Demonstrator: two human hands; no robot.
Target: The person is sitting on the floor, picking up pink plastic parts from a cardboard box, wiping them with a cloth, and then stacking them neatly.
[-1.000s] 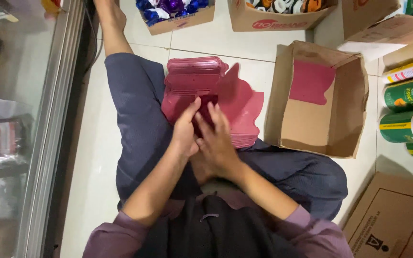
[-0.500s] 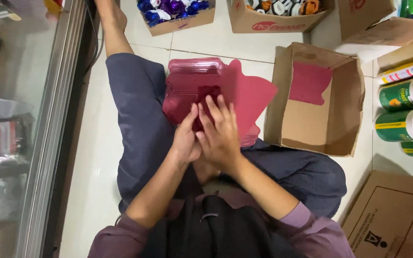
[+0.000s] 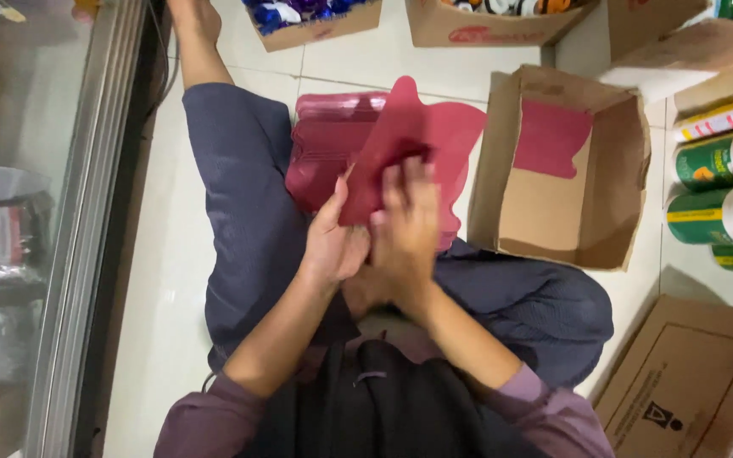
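I sit cross-legged on a white tiled floor. My left hand (image 3: 332,242) and my right hand (image 3: 405,225) hold a thin dark red plastic bag (image 3: 392,140) between them, lifted above my lap. A small dark object sits inside the bag under my right fingers; I cannot tell what it is. Just beyond the hands, a stack of the same dark red bags (image 3: 328,148) lies on the floor between my legs.
An open cardboard box (image 3: 629,153) with one red bag inside lies to the right. More boxes of small items stand at the top. Green cans (image 3: 723,182) lie at the far right, a flat carton (image 3: 689,390) at lower right, a glass cabinet (image 3: 36,212) on the left.
The red bag has been lifted and spread higher above the stack. Both hands stay pressed together on it, shifted slightly right.
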